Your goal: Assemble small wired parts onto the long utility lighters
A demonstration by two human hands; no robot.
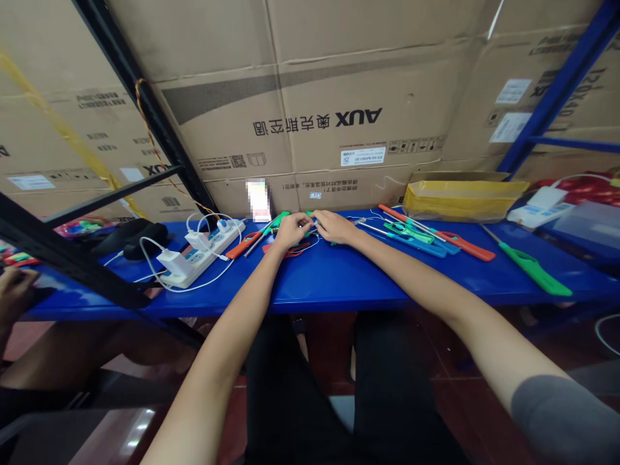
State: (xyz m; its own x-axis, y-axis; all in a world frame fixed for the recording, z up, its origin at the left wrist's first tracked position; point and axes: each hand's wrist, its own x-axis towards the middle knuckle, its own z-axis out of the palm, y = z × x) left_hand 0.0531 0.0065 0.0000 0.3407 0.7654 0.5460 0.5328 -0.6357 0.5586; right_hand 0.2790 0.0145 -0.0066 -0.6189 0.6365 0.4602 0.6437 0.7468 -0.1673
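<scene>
Close together over the blue table (320,281), my left hand (292,230) and my right hand (334,227) meet with fingers bent and pinched. Whatever small piece they pinch is mostly hidden by the fingers. Beside my left hand lie an orange long-necked lighter (245,245) and a green lighter piece (277,221). Red-orange parts (295,250) with a thin white wire rest just under the hands. To the right of my right hand are several long-necked lighters, among them blue ones (421,244), an orange-red one (467,246) and, farther off, a green one (535,268).
A white power strip (203,252) with plugged chargers and cables sits at left. A lit phone (258,200) leans on the large cardboard box (339,84) behind. A yellow-sided box (460,199) stands at back right. Another person's hand (14,290) shows beyond the black frame post (130,71).
</scene>
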